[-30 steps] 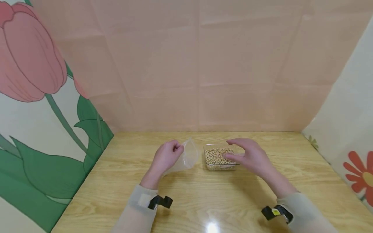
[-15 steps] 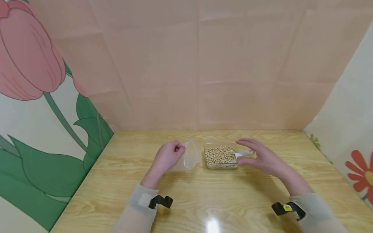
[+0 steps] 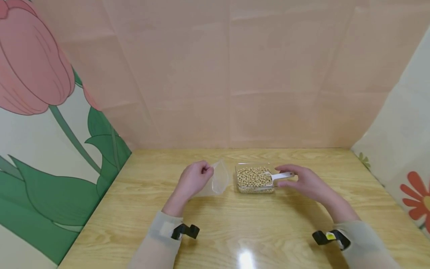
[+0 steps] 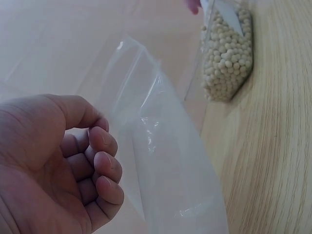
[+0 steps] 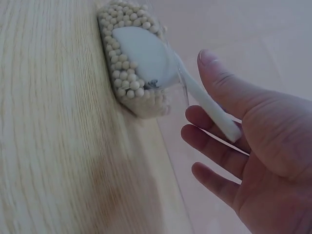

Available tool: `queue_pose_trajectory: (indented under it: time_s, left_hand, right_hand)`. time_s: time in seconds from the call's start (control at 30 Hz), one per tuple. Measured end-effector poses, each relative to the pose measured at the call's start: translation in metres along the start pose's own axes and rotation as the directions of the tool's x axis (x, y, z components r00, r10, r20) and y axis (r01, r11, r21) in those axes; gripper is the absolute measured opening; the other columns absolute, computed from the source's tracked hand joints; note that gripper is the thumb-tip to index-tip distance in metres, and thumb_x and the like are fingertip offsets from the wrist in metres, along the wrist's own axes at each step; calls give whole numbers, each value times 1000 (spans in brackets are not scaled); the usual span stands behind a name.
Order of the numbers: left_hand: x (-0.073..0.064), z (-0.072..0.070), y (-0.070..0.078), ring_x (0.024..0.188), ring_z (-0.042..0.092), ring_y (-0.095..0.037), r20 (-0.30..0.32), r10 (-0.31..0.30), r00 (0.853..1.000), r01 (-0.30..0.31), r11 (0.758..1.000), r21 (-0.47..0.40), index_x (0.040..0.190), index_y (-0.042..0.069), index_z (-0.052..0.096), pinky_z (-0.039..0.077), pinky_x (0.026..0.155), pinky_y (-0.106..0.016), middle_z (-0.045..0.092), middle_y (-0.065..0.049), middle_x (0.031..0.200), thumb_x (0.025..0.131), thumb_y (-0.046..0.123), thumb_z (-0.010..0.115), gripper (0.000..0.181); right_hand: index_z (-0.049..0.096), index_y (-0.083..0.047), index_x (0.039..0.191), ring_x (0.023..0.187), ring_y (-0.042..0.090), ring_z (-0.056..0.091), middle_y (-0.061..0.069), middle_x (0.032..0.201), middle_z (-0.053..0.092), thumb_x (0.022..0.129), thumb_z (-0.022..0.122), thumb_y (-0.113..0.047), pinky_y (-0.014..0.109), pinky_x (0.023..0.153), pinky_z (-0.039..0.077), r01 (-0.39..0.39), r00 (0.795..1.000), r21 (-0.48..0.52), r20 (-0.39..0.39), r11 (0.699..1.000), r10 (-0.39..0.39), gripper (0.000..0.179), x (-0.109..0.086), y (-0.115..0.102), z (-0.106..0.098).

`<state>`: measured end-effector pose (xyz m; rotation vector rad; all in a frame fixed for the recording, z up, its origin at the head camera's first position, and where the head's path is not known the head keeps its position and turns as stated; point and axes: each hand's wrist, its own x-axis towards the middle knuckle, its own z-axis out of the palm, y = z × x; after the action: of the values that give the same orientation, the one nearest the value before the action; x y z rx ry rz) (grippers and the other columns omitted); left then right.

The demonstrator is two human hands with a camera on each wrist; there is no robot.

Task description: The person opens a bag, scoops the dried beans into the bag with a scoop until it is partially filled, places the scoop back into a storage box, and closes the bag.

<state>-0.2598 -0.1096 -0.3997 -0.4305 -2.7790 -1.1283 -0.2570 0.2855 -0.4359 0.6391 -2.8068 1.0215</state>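
My left hand [image 3: 194,179] pinches the edge of a clear plastic bag [image 3: 220,180] between thumb and index finger; the bag's mouth gapes to the right. Right of it on the table sits a clear box [image 3: 239,190] filled with pale round beans [image 3: 252,177], soybeans by their look. A white scoop [image 5: 148,61] has its bowl sunk into the beans, and its handle sticks out over the box's right side. Around that handle my right hand [image 3: 307,184] is spread, thumb and fingers apart. The right wrist view shows a gap between thumb and handle; finger contact cannot be told.
A wood-grain table [image 3: 218,228] bears everything. Behind it hangs a pinkish cloth backdrop [image 3: 228,82]. Flower-patterned panels stand at the left [image 3: 67,194] and the right [image 3: 403,149]. Each wrist wears a black camera mount.
My right hand has moved right, off the box, to the scoop handle, and its fingers have drawn a little closer around it. The left hand keeps its hold on the bag.
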Motion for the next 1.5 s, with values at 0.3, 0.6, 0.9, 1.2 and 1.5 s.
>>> queue_pose_trajectory:
  time_s: [0.3, 0.6, 0.9, 1.2, 1.5]
  left_hand:
    - [0, 0, 1, 55, 45, -14, 8, 6, 1000, -6, 1000, -9, 81, 18, 62, 40, 56, -31, 52, 2, 66, 101, 27, 55, 23]
    - [-1, -2, 2, 55, 45, -14, 12, -3, 1000, 3, 1000, -21, 81, 18, 61, 40, 55, -30, 52, 2, 65, 100, 26, 54, 22]
    - [0, -3, 0, 55, 45, -13, 6, 11, 1000, -11, 1000, -12, 80, 18, 61, 40, 56, -30, 52, 2, 66, 100, 25, 54, 22]
    - [0, -4, -1, 55, 44, -14, 2, 20, 1000, -20, 1000, 0, 79, 17, 59, 39, 57, -31, 49, 2, 65, 101, 26, 53, 24]
    - [-1, -5, 0, 55, 44, -14, 15, 16, 1000, -16, 1000, 7, 82, 18, 60, 39, 57, -31, 51, 2, 66, 101, 26, 54, 22]
  right_hand:
    - [72, -21, 116, 96, 23, 62, -4, 103, 70, 89, 76, -41, 40, 80, 49, -44, 999, 0, -18, 999, 44, 35, 4, 14, 5]
    - [74, -23, 106, 77, 18, 59, -6, 90, 70, 89, 76, -40, 29, 66, 47, -77, 996, 35, -53, 996, 78, 24, 8, 15, 10]
    - [72, -23, 104, 86, 17, 63, -6, 96, 71, 91, 74, -38, 31, 72, 49, -43, 994, -25, -102, 999, 40, 21, 12, 8, 1]
    - [71, -21, 106, 96, 24, 65, -1, 103, 71, 95, 69, -40, 44, 78, 51, -34, 995, -89, -101, 995, 25, 21, 16, -4, -16]
    - [71, -20, 106, 96, 26, 64, -2, 98, 70, 94, 71, -39, 47, 79, 49, -19, 993, -146, -117, 989, 2, 23, 19, -15, -30]
